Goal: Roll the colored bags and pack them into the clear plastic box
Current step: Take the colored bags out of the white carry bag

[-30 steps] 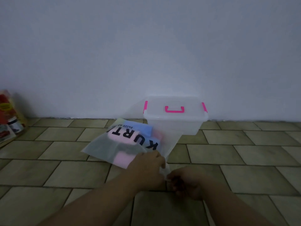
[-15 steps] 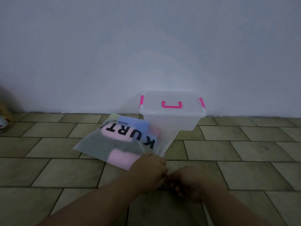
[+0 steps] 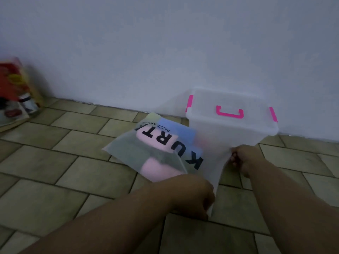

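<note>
A frosted plastic pouch (image 3: 146,153) printed with black letters lies on the tiled floor, with pink, blue and green colored bags (image 3: 156,165) showing through it. My left hand (image 3: 194,197) pinches the pouch's near corner. My right hand (image 3: 244,158) grips the pouch's open edge farther right, stretching the mouth wide between the two hands. Behind the pouch, against the wall, stands the clear plastic box (image 3: 231,125) with its lid shut, pink clips at both ends and a pink handle on top.
A grey wall (image 3: 165,52) runs right behind the box. At the far left, red and yellow packets and a small jar (image 3: 16,99) lean against the wall. Olive floor tiles (image 3: 55,180) stretch out to the left and right.
My hands were pinched together at one corner of the pouch. They have drawn apart, the right one going up and right, and the pouch mouth has spread open.
</note>
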Tool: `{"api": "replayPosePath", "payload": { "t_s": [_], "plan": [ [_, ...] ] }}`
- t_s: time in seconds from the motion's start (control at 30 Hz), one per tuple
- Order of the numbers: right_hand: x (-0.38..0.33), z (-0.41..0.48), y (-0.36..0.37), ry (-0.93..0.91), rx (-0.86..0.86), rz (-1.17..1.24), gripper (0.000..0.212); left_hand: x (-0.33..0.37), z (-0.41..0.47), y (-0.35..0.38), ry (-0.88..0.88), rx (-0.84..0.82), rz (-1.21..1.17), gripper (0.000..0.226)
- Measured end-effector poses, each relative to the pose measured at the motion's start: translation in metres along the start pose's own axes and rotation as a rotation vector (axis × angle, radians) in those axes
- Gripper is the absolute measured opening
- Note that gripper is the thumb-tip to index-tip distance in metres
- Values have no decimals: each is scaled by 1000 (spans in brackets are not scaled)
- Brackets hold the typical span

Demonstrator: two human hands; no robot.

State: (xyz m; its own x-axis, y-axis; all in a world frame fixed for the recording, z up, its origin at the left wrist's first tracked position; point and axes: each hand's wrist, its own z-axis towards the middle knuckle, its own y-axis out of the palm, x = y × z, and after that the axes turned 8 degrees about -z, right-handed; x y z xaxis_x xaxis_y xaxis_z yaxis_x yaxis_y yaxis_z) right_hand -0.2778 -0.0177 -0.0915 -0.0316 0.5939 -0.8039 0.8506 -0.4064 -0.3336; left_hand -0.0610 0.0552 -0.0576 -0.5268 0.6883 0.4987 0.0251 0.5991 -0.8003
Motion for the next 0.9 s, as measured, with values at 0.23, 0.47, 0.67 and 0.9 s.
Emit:
{"api": "replayPosePath", "payload": {
  "t_s": [0.23,0.47,0.67,0.9],
  "plan": [
    [7,10,-4,-51,-24,99,18,2,20,-28,-104,-85,-227,35],
    [23,-33,-33,-53,-77,26,17,7,67,1,-275,554,297,38],
    [50,-75,-28,-1,-306,-128,27,-12,55,-33,-324,548,-208,52],
    [56,-100,44,-241,-243,-320,37,-5,32,-61,-305,521,-423,46]
  ]
}}
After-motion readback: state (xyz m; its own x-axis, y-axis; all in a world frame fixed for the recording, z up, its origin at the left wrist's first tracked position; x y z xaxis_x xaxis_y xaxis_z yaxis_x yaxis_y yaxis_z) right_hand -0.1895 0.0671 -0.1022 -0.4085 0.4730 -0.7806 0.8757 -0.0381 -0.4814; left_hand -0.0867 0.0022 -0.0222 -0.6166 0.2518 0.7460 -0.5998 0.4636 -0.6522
